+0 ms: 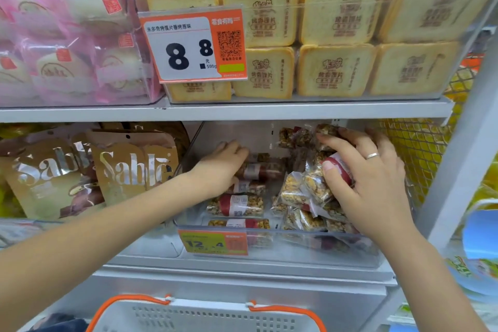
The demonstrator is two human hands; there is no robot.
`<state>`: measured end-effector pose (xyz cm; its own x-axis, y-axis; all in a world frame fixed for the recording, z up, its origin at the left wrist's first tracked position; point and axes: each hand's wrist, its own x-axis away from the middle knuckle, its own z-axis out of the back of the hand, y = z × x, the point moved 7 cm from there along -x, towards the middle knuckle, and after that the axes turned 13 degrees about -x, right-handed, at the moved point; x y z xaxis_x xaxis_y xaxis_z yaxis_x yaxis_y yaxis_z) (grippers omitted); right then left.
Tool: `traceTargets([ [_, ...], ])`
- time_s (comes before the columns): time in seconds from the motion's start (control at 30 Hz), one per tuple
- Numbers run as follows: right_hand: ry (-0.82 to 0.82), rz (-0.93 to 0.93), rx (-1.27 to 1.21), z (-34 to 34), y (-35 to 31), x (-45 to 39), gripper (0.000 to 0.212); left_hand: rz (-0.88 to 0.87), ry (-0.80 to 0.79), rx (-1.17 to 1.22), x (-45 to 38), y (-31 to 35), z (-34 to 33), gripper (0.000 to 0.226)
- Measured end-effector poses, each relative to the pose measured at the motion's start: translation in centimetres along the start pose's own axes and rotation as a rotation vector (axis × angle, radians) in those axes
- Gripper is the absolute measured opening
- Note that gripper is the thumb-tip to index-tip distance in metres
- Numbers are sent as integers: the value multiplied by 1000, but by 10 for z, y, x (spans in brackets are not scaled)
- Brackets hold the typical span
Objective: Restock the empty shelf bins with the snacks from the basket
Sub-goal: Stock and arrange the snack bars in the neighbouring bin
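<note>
Right hand (369, 180) grip pinches upright, tilted snack bars (318, 183); left hand (223, 164), fingers spread, rests on crosswise bars

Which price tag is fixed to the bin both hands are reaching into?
The lower orange tag reading 12.4, on the clear bin's front wall. The other tag, reading 8.8, hangs on the toast-slice bin above.

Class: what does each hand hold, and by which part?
Right hand grips a nut bar packet around its red middle band. Left hand rests on bars in the bin; any hold cannot be told.
</note>
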<state>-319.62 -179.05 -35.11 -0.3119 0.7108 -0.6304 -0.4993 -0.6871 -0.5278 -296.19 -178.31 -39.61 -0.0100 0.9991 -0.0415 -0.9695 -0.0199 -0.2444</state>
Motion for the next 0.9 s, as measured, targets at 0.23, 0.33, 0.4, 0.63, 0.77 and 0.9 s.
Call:
traceTargets([
  [0.23, 1, -24, -3, -2, -1, -1, 46, -326, -511, 57, 37, 37, -44, 47],
  [0.33, -10, -30, -6, -2, 1, -1, 47, -301, -559, 108, 35, 36, -40, 53],
  [0.4, -11, -22, -12, -1, 1, 0, 46, -235, -480, 203, 35, 28, -24, 60],
  [0.63, -4, -26, -23, -3, 1, -2, 45, -329, -421, 201, 40, 23, -6, 40],
  [0.77, -8, -27, -6, -3, 2, -2, 45, -383, -701, 54, 38, 40, -42, 37],
  [0.9, -4, -21, -19, -2, 2, -1, 46, -380, -797, 91, 35, 40, -44, 40],
])
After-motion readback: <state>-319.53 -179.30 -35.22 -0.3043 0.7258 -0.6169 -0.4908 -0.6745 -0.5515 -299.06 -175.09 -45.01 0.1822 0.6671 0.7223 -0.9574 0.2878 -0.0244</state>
